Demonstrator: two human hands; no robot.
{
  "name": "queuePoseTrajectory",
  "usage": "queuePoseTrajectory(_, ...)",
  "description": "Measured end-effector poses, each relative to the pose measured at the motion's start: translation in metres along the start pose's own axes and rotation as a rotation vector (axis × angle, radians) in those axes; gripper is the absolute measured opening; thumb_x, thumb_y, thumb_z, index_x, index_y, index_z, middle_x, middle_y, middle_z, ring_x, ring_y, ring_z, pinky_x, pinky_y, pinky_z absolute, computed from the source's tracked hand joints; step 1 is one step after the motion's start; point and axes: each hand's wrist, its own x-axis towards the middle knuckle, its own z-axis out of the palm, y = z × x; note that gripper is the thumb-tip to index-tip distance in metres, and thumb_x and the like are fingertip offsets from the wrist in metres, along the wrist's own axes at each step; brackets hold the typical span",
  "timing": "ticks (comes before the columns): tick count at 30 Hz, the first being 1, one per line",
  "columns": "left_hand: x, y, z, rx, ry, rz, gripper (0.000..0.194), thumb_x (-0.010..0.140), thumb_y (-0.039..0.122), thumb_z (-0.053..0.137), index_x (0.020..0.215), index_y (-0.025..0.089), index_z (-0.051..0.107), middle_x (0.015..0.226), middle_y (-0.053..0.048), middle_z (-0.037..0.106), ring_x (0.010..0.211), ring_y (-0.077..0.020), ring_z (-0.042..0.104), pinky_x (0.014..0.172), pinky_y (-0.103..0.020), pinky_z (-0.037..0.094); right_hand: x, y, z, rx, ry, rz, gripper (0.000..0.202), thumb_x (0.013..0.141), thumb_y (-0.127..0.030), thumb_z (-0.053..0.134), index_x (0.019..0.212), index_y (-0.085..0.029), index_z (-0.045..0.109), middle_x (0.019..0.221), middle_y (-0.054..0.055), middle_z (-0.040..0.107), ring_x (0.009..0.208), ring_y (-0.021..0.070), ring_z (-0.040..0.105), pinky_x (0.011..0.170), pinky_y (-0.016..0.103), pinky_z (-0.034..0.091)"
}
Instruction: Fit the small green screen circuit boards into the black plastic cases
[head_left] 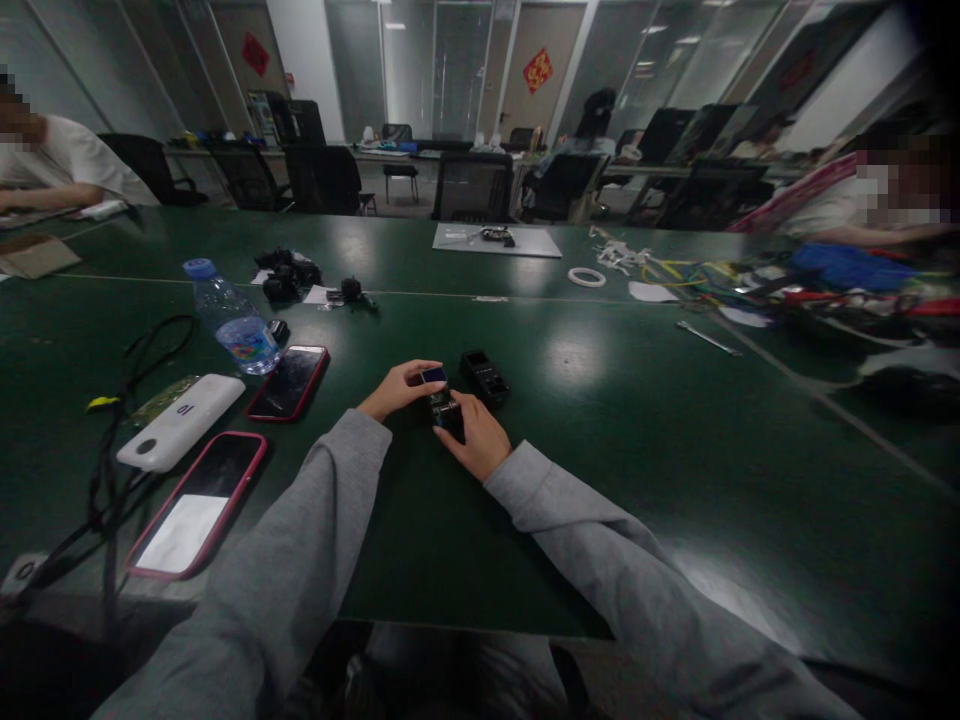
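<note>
Both hands meet over the green table [420, 540] at the middle of the view. Between them is a small electronic device [444, 408] with a dark screen at its top and bare parts below. My left hand [401, 389] is closed on its upper end, by the screen. Fingers of my right hand [480, 436] wrap round the lower end. Just beyond and right of the hands lies a black plastic case [484, 376] with openings in its face, touched by neither hand.
On the left are a water bottle [238, 325], two phones [289, 383], a white power bank [180, 422] and black cables. A wrench [707, 338], a white ring [586, 277] and coloured cables lie to the right. People sit at both far sides.
</note>
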Motion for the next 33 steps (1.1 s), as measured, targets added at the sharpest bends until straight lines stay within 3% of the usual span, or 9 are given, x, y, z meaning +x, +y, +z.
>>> queuePoseTrajectory(24, -0.0028, 0.0081, 0.0051, -0.056, 0.011, -0.029, 0.047, 0.072, 0.024, 0.070, 0.115, 0.012, 0.056, 0.110, -0.012, 0.065, 0.101, -0.0192, 0.061, 0.096, -0.040, 0.043, 0.0000, 0.0001, -0.0005, 0.012, 0.010, 0.001, 0.055, 0.083, -0.035, 0.058, 0.128, -0.010, 0.038, 0.116, 0.017, 0.052, 0.109, 0.0285, 0.052, 0.092, 0.048, 0.048)
queuePoseTrajectory(33, 0.0005, 0.0022, 0.0055, -0.008, 0.036, -0.006, 0.044, 0.074, 0.029, 0.069, 0.112, 0.013, 0.058, 0.108, -0.011, 0.065, 0.100, -0.0187, 0.061, 0.094, -0.039, 0.044, 0.0001, 0.0007, 0.0011, 0.002, 0.011, -0.004, 0.054, 0.082, -0.034, 0.058, 0.127, -0.009, 0.039, 0.117, 0.018, 0.052, 0.110, 0.0289, 0.052, 0.095, 0.048, 0.047)
